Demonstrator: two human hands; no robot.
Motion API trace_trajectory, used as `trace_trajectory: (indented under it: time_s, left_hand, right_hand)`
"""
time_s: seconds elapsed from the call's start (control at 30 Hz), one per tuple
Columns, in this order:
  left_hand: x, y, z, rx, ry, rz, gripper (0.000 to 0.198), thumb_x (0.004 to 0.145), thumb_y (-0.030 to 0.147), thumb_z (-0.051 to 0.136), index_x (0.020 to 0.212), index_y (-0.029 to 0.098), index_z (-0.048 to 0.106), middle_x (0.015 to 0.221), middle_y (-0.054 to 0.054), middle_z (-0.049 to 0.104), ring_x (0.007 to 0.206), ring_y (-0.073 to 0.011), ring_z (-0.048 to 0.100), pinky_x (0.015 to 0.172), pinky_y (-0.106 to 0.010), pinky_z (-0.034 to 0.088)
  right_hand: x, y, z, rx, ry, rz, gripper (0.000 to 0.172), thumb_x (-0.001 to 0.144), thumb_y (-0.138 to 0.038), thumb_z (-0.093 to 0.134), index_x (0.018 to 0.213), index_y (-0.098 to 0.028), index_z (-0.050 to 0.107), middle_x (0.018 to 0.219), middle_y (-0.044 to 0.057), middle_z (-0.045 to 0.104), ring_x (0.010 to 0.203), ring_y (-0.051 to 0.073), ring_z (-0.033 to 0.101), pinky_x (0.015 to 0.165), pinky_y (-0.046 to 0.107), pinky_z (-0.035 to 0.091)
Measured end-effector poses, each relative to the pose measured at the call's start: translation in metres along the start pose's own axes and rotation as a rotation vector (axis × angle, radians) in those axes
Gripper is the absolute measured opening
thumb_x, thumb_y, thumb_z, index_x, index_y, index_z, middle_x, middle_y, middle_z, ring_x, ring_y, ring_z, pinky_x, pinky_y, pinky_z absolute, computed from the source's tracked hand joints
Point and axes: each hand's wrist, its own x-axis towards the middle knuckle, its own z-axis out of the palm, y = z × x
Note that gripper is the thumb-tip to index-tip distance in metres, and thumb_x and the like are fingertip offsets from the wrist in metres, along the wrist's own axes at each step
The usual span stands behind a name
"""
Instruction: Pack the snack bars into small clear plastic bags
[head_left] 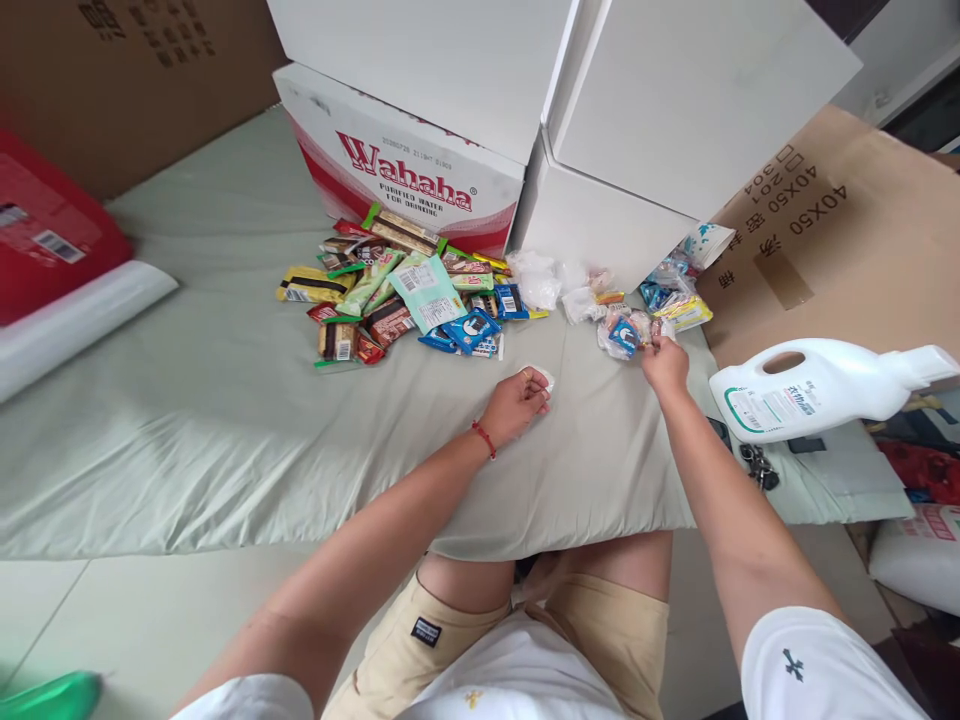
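Head cam showed me left hand (517,403) pinching whitish plastic (550,379); couldn't tell if right hand (666,364) gripped the blue packet (624,336) just left of it.

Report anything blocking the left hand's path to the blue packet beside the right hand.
Nothing visible: only green cloth lies between the pale piece in the left hand and the blue packet. Clear plastic bunches around the packet; whether it covers it is unclear. The right hand is beyond it.
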Motion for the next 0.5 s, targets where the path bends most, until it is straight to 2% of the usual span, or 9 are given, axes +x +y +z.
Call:
trace_trajectory:
  time_s: [0.03,0.1,0.17,0.23,0.33,0.43,0.5]
  left_hand:
    - [0.000,-0.001,0.000,0.006,-0.002,0.001,0.014,0.082,0.014,0.068,0.090,0.017,0.058,0.077,0.003,0.060,0.066,-0.0105,0.064,0.065,-0.025,0.052]
    - [0.001,-0.002,0.000,0.020,-0.010,0.009,0.014,0.081,0.015,0.068,0.090,0.017,0.058,0.077,0.003,0.060,0.065,-0.0105,0.064,0.065,-0.025,0.052]
    - [0.001,-0.003,-0.001,0.026,-0.015,0.019,0.015,0.081,0.015,0.068,0.091,0.017,0.058,0.077,0.003,0.060,0.065,-0.0105,0.064,0.065,-0.025,0.052]
    - [0.000,-0.004,-0.001,0.022,-0.014,0.020,0.015,0.081,0.016,0.068,0.091,0.018,0.058,0.077,0.003,0.060,0.066,-0.0106,0.064,0.065,-0.025,0.052]
    - [0.000,-0.004,-0.001,0.017,-0.008,0.017,0.014,0.081,0.016,0.067,0.091,0.018,0.057,0.077,0.003,0.061,0.067,-0.0111,0.065,0.066,-0.025,0.052]
    - [0.000,-0.005,-0.001,0.029,-0.013,0.031,0.013,0.082,0.016,0.067,0.091,0.018,0.058,0.078,0.003,0.061,0.067,-0.0110,0.064,0.066,-0.025,0.052]
    - [0.000,-0.006,-0.001,0.049,-0.014,0.035,0.013,0.082,0.017,0.066,0.092,0.018,0.058,0.078,0.003,0.061,0.066,-0.0110,0.064,0.066,-0.025,0.052]
  right_hand:
    - [-0.004,-0.008,0.003,-0.002,0.034,-0.058,0.041,0.088,-0.022,0.051,0.123,-0.010,0.069,0.125,0.020,0.068,0.122,0.035,0.058,0.110,0.053,0.041]
    - [-0.013,-0.027,0.013,0.013,0.050,-0.281,0.042,0.091,-0.024,0.050,0.128,-0.015,0.067,0.135,0.017,0.063,0.130,0.033,0.052,0.116,0.051,0.035]
    - [-0.020,-0.041,0.025,0.004,-0.014,-0.547,0.039,0.092,-0.023,0.052,0.126,-0.019,0.069,0.137,0.015,0.062,0.131,0.032,0.050,0.116,0.049,0.036]
    - [-0.021,-0.042,0.034,-0.042,-0.142,-0.680,0.036,0.091,-0.020,0.051,0.121,-0.018,0.071,0.132,0.015,0.065,0.130,0.031,0.050,0.114,0.048,0.039]
    - [-0.011,-0.021,0.040,-0.136,-0.247,-0.619,0.040,0.088,-0.011,0.046,0.119,-0.014,0.072,0.126,0.016,0.070,0.132,0.029,0.050,0.114,0.043,0.040]
    - [0.007,0.001,0.037,-0.191,-0.226,-0.523,0.042,0.083,-0.007,0.045,0.113,-0.010,0.074,0.114,0.018,0.074,0.125,0.031,0.057,0.115,0.046,0.040]
    - [0.017,0.001,0.036,-0.197,-0.180,-0.480,0.040,0.084,-0.010,0.045,0.110,-0.010,0.076,0.106,0.018,0.075,0.121,0.033,0.059,0.113,0.049,0.042]
